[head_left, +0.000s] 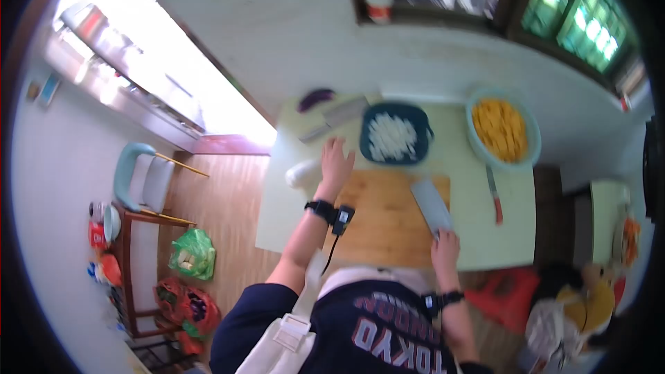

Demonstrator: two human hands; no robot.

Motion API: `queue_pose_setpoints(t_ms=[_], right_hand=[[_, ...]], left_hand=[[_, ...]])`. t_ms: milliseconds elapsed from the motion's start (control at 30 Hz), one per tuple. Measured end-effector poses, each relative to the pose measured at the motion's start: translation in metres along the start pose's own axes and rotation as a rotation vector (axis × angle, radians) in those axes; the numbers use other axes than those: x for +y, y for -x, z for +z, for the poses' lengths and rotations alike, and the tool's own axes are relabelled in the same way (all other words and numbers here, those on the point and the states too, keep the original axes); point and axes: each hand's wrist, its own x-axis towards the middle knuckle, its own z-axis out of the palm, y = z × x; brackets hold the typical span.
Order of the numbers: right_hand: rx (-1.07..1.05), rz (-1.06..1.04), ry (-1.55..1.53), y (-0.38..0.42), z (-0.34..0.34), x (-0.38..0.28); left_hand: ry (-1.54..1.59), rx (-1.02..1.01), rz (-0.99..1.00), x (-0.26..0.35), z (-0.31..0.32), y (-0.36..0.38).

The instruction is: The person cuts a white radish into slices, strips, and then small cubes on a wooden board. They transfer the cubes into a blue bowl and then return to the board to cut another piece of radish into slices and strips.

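Observation:
My right hand [445,246] grips the handle of a cleaver [431,204], its broad blade over the right side of a wooden cutting board [377,218]. My left hand [337,165] is open, fingers apart, by the board's far left corner. Just left of it lies a blurred white vegetable [302,174], like a radish. Beyond the board stands a dark blue basket [365,144] of white cut pieces [392,136]. A second cleaver [346,111] and an eggplant [316,100] lie at the table's far left.
A light blue bowl [532,140] of orange-yellow pieces [499,130] stands at the table's [495,246] far right, with a red-handled knife [494,197] in front. A chair [142,176] and bags, including a green bag [194,253], are to the left. A wall and window are behind.

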Motion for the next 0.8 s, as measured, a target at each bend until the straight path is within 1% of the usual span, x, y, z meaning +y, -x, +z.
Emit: queue_pose_setpoints(t_ms=[67,100,167,200,233,267,367,400,433,467,500,533,567,600,633,667,700,767,800], right_hand=[[0.005,-0.008,-0.070,0.003,0.021,0.023],[0.078,-0.057,-0.003,-0.009,-0.014,0.026],[0.047,-0.040,-0.032,-0.004,-0.013,0.018],[0.014,-0.018,-0.042,0.012,-0.008,0.010],[0.027,-0.039,-0.025,0.015,-0.010,0.012],[-0.004,-0.042,-0.011,0.016,-0.008,0.013],[-0.055,-0.067,0.026,0.013,-0.006,0.018],[-0.127,-0.063,0.032,0.012,-0.010,0.011],[-0.197,-0.058,0.035,0.009,-0.014,0.003],[-0.200,-0.052,0.040,0.003,-0.016,-0.002],[-0.227,-0.045,0.082,-0.002,-0.015,-0.005],[-0.265,-0.027,0.130,-0.002,-0.015,-0.005],[-0.241,-0.054,0.154,-0.006,-0.014,-0.004],[-0.225,-0.075,0.175,-0.009,-0.011,-0.005],[-0.173,-0.089,0.220,-0.009,-0.006,-0.007],[-0.205,-0.050,0.232,-0.010,0.000,-0.004],[-0.212,-0.040,0.226,-0.008,-0.006,-0.010],[-0.208,-0.002,0.207,-0.014,-0.007,-0.014],[-0.214,0.026,0.198,-0.016,-0.003,-0.012]], left_hand=[[-0.361,-0.068,-0.172,-0.039,-0.008,0.014],[-0.426,-0.109,-0.284,-0.034,-0.024,0.007],[-0.509,-0.294,-0.451,-0.063,-0.052,0.015],[-0.480,-0.351,-0.453,-0.089,-0.066,0.030],[-0.416,-0.400,-0.447,-0.109,-0.060,0.037],[-0.469,-0.335,-0.423,-0.125,-0.049,0.041],[-0.395,-0.272,-0.480,-0.111,-0.052,0.048],[-0.392,-0.273,-0.482,-0.107,-0.055,0.056],[-0.104,-0.223,-0.538,-0.103,-0.057,0.064],[0.186,-0.177,-0.587,-0.096,-0.057,0.072],[0.187,-0.197,-0.588,-0.078,-0.063,0.078],[0.367,-0.221,-0.689,-0.055,-0.065,0.086],[0.541,-0.251,-0.801,-0.033,-0.068,0.096],[0.529,-0.302,-0.824,-0.015,-0.069,0.106],[0.620,-0.345,-0.805,0.001,-0.069,0.112],[0.713,-0.388,-0.785,0.012,-0.063,0.122],[0.694,-0.445,-0.801,0.015,-0.049,0.136],[0.686,-0.375,-0.783,0.014,-0.020,0.146],[0.562,-0.424,-0.748,0.019,-0.019,0.150]])
